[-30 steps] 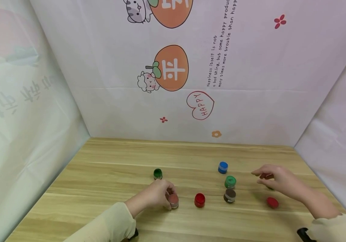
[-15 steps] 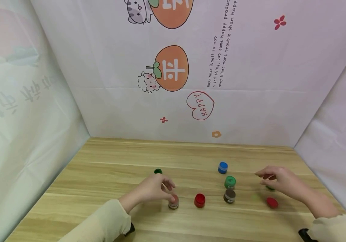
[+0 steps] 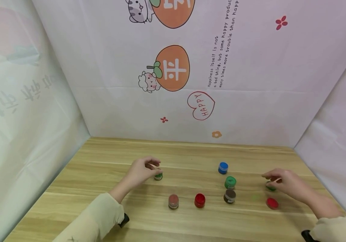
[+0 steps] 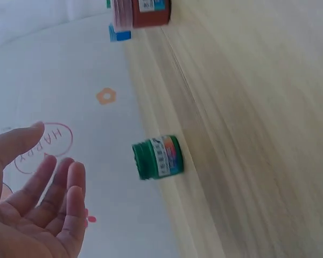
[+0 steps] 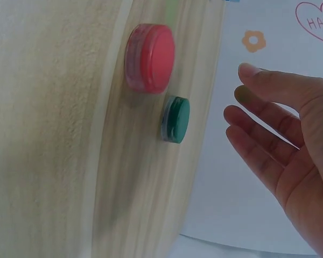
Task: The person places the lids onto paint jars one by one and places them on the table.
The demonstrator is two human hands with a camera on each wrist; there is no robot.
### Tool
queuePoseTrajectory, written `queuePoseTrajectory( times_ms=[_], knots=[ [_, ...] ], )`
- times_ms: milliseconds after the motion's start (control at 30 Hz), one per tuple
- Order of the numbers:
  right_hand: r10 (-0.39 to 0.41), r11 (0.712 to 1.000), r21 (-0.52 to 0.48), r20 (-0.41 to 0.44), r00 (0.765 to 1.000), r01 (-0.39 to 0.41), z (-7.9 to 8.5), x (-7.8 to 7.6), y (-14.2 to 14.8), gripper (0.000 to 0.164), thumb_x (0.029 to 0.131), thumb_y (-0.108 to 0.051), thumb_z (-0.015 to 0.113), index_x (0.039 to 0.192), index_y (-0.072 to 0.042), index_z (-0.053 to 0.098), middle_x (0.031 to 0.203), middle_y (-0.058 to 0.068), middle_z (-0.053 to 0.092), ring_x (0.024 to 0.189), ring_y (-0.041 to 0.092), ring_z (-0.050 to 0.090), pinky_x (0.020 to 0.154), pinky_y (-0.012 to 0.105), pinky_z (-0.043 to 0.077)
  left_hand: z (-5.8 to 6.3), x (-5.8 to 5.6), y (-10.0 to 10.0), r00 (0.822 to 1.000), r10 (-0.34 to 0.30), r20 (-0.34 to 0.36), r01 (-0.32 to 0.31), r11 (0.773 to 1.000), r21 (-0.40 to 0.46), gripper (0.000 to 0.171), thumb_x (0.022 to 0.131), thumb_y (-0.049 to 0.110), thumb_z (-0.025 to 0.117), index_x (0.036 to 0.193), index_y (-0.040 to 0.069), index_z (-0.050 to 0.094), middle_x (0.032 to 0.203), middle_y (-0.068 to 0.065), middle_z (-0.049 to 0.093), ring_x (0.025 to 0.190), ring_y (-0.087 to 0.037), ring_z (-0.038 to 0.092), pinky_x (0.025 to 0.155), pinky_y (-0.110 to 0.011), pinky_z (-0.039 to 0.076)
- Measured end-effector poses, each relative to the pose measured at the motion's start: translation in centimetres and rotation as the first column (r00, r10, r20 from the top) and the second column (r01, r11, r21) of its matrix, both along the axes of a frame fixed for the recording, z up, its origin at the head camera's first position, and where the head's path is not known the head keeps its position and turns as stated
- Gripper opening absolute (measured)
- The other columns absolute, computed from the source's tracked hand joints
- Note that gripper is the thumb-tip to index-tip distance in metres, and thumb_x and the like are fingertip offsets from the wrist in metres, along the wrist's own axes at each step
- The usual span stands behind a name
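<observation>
My left hand (image 3: 142, 170) hovers by a small uncapped dark green paint jar (image 3: 158, 175) on the wooden table. The left wrist view has that jar (image 4: 160, 157) upright, apart from the loosely bent fingers (image 4: 74, 207). Over on the right, my right hand (image 3: 292, 188) hangs above a green jar lid (image 3: 271, 187), holding nothing. A red lid (image 3: 272, 203) lies nearer to me. In the right wrist view, the green lid (image 5: 177, 120) is clear of the hand, and one fingertip (image 5: 242, 95) has a greenish smear.
Between the hands stand a capped reddish-brown jar (image 3: 173, 201), an open red jar (image 3: 200, 200), a dark brown jar (image 3: 229, 196), a green jar (image 3: 230, 182) and a blue jar (image 3: 223, 168). White printed sheets (image 3: 124, 111) wall the table's back and sides.
My left hand has let go of the reddish-brown jar and moved back and left to the dark green jar. My right hand has shifted slightly right, over the green lid.
</observation>
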State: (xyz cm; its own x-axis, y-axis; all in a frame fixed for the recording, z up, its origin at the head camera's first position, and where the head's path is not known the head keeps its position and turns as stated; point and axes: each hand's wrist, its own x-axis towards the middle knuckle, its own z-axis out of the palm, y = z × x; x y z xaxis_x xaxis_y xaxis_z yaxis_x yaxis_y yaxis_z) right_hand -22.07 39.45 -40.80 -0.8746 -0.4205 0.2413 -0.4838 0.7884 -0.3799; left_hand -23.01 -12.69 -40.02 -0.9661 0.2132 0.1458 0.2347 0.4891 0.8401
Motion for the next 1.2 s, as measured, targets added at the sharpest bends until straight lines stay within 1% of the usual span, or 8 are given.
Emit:
queuePoseTrajectory(
  times_ms=[200, 400, 467, 633, 767, 867, 1000, 1200],
  knots=[
    [-0.04, 0.999, 0.007, 0.042, 0.998, 0.04, -0.2, 0.0, 0.6, 0.025, 0.084, -0.001, 0.082, 0.106, 0.007, 0.074, 0.101, 0.015, 0.073, 0.083, 0.014, 0.066, 0.069, 0.034, 0.059, -0.5, -0.7, -0.6, 0.997, 0.05, 0.056, -0.047, 0.998, -0.051, 0.049, 0.086, 0.011, 0.084, 0.131, 0.005, 0.067, 0.123, -0.014, 0.067, 0.099, -0.022, 0.064, 0.08, -0.041, 0.056],
    [-0.083, 0.995, 0.066, 0.133, 0.988, 0.075, -0.2, -0.5, 1.6, 0.031, 0.084, -0.003, 0.081, 0.11, 0.01, 0.071, 0.106, 0.022, 0.07, 0.089, 0.033, 0.067, 0.072, 0.041, 0.058, -1.4, -1.8, -0.8, 0.991, 0.055, 0.119, -0.041, 0.992, -0.118, 0.063, 0.08, 0.008, 0.088, 0.137, 0.0, 0.062, 0.124, -0.016, 0.066, 0.105, -0.03, 0.066, 0.088, -0.045, 0.055],
    [-0.096, 0.993, 0.083, 0.164, 0.982, 0.084, -0.3, -0.7, 1.9, 0.034, 0.085, -0.004, 0.081, 0.112, 0.011, 0.07, 0.108, 0.024, 0.069, 0.091, 0.035, 0.067, 0.073, 0.044, 0.058, -1.6, -2.2, -0.8, 0.988, 0.048, 0.15, -0.028, 0.991, -0.134, 0.065, 0.078, 0.005, 0.089, 0.137, -0.001, 0.061, 0.123, -0.016, 0.065, 0.108, -0.032, 0.066, 0.091, -0.046, 0.055],
    [-0.13, 0.987, 0.118, 0.177, 0.976, 0.11, -0.8, -1.1, 1.9, 0.038, 0.082, -0.008, 0.083, 0.113, 0.01, 0.071, 0.103, 0.018, 0.07, 0.088, 0.029, 0.067, 0.073, 0.043, 0.056, -1.9, -2.7, -0.6, 0.98, 0.032, 0.197, 0.006, 0.982, -0.19, 0.062, 0.074, 0.001, 0.09, 0.131, -0.003, 0.064, 0.117, -0.014, 0.067, 0.111, -0.033, 0.064, 0.097, -0.048, 0.051],
    [-0.137, 0.986, 0.123, 0.201, 0.97, 0.114, -1.3, -1.3, 1.7, 0.037, 0.081, -0.005, 0.083, 0.112, 0.01, 0.071, 0.101, 0.016, 0.07, 0.084, 0.023, 0.064, 0.071, 0.04, 0.053, -1.9, -3.0, -0.4, 0.981, 0.001, 0.193, 0.044, 0.972, -0.231, 0.058, 0.073, 0.0, 0.091, 0.126, -0.003, 0.066, 0.111, -0.011, 0.068, 0.107, -0.03, 0.064, 0.1, -0.048, 0.05],
    [-0.141, 0.986, 0.12, 0.216, 0.966, 0.117, -1.5, -1.4, 1.7, 0.035, 0.081, -0.004, 0.083, 0.112, 0.009, 0.071, 0.101, 0.015, 0.069, 0.084, 0.022, 0.062, 0.07, 0.038, 0.052, -2.0, -3.2, -0.2, 0.983, -0.012, 0.182, 0.056, 0.969, -0.242, 0.056, 0.073, 0.0, 0.091, 0.124, -0.004, 0.067, 0.11, -0.011, 0.068, 0.105, -0.029, 0.065, 0.098, -0.047, 0.051],
    [-0.141, 0.986, 0.123, 0.23, 0.963, 0.115, -1.6, -1.7, 1.7, 0.033, 0.081, -0.002, 0.082, 0.111, 0.008, 0.072, 0.1, 0.012, 0.069, 0.084, 0.021, 0.06, 0.07, 0.037, 0.051, -2.1, -3.5, 0.0, 0.984, -0.001, 0.177, 0.045, 0.967, -0.249, 0.053, 0.072, -0.001, 0.091, 0.12, -0.003, 0.069, 0.108, -0.01, 0.068, 0.099, -0.025, 0.066, 0.095, -0.044, 0.053],
    [-0.143, 0.985, 0.132, 0.226, 0.963, 0.115, -1.2, -1.7, 1.7, 0.032, 0.081, -0.004, 0.083, 0.11, 0.006, 0.073, 0.098, 0.01, 0.069, 0.083, 0.019, 0.059, 0.068, 0.035, 0.05, -2.4, -4.0, 0.5, 0.985, -0.003, 0.173, 0.049, 0.964, -0.261, 0.039, 0.072, -0.004, 0.09, 0.107, -0.001, 0.073, 0.102, -0.007, 0.069, 0.09, -0.019, 0.063, 0.088, -0.039, 0.054]
  ],
)
